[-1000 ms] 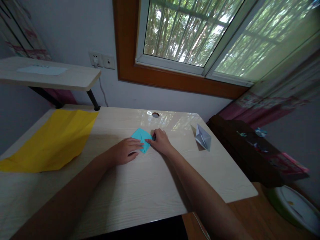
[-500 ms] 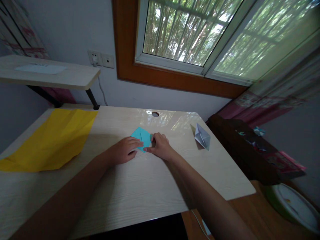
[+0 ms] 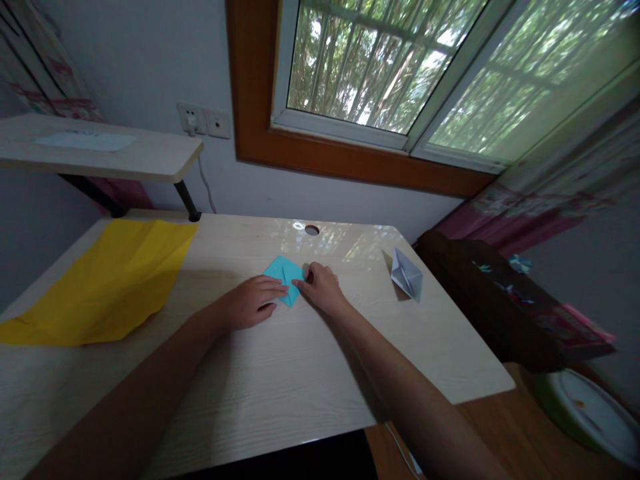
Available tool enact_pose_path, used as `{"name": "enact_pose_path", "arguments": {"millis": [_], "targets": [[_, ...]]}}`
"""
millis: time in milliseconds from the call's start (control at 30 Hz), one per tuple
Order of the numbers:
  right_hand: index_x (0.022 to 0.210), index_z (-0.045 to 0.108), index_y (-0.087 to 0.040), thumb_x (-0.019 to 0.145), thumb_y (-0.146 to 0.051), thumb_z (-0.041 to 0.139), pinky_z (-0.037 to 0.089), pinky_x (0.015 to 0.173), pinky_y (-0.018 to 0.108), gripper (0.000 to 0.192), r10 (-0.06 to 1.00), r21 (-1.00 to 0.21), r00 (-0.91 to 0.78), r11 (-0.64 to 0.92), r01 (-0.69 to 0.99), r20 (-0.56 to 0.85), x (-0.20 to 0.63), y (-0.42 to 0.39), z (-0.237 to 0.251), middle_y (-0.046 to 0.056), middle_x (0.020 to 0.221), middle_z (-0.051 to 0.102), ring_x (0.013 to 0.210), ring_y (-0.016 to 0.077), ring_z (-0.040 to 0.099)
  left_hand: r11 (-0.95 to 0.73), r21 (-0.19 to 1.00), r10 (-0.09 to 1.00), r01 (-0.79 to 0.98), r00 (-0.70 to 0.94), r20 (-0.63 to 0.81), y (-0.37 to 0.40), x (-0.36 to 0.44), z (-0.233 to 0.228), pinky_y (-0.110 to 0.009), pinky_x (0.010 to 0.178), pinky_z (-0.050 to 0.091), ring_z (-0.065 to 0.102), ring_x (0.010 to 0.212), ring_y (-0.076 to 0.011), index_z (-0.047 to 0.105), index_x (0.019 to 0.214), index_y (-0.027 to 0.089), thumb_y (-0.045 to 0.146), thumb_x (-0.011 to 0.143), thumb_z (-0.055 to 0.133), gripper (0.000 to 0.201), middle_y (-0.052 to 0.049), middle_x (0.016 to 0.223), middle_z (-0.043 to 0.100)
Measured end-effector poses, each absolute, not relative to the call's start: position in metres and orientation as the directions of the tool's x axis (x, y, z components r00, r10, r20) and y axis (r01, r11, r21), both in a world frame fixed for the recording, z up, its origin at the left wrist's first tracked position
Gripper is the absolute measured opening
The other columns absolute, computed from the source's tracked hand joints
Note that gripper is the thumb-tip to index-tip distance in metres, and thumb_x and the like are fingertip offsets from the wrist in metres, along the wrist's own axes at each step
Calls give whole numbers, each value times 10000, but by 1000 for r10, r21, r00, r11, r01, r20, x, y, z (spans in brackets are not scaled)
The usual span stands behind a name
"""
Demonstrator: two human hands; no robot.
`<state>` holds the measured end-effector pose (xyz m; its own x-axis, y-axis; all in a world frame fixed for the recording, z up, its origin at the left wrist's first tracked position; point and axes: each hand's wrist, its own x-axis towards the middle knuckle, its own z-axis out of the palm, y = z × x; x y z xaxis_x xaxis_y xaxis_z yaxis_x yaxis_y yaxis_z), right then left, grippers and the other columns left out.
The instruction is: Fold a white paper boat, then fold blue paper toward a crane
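A small folded sheet of turquoise paper (image 3: 283,272) lies on the pale wooden desk (image 3: 280,380), with crease lines meeting near its middle. My left hand (image 3: 255,301) rests flat on its left and lower part, fingers stretched out and holding it down. At the paper's right corner, my right hand (image 3: 321,287) has its thumb on the paper and its fingers curled, pinching the edge. The fingertips partly hide that corner.
A yellow sheet (image 3: 105,280) covers the desk's left side below a raised shelf (image 3: 150,157). To the right stands a folded grey-white paper piece (image 3: 406,275). A round cable hole (image 3: 312,230) is at the back edge. Beyond the desk's right edge is a dark cabinet (image 3: 465,293).
My right thumb has shifted up along the paper's right side, from near its bottom tip. My left hand stays in place on the paper.
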<state>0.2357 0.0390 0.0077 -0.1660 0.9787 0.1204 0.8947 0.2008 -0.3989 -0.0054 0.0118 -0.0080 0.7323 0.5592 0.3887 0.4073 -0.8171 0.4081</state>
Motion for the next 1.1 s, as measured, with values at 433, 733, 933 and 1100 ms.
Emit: {"name": "enact_pose_path", "arguments": {"millis": [433, 733, 933, 1100], "targets": [[827, 611, -230, 893, -459, 666, 330, 680, 308, 244, 979, -361, 0, 75, 930, 202, 225, 68, -2, 46, 765, 661, 781, 224, 580, -828, 371, 548, 419, 744, 382, 11, -5, -7, -473, 1090, 469, 605, 1256, -239, 647, 1312, 249, 223, 954, 540, 374, -86, 1328, 679], [909, 568, -217, 966, -328, 555, 389, 727, 305, 125, 910, -476, -149, 336, 813, 386, 229, 70, 0, 32, 810, 629, 806, 210, 559, -813, 402, 568, 422, 730, 381, 12, -5, -10, -469, 1096, 468, 598, 1265, -229, 655, 1302, 253, 191, 954, 528, 375, -70, 1341, 674], [1008, 669, -225, 962, -279, 596, 430, 952, 386, 102, 732, -410, -555, 681, 607, 395, 235, 61, 3, 84, 1064, 658, 1041, 233, 565, -799, 414, 589, 436, 707, 393, 10, -4, -10, -453, 1076, 483, 618, 1226, -224, 689, 1245, 254, 177, 947, 530, 347, -61, 1275, 711], [1124, 687, -236, 966, -339, 616, 439, 987, 413, 202, 675, -397, -649, 735, 550, 350, 238, 57, 3, 93, 1159, 660, 1088, 240, 573, -744, 413, 667, 526, 541, 512, 14, -8, -7, -476, 1040, 491, 616, 1176, -239, 702, 1191, 248, 158, 934, 548, 312, -59, 1227, 721]]}}
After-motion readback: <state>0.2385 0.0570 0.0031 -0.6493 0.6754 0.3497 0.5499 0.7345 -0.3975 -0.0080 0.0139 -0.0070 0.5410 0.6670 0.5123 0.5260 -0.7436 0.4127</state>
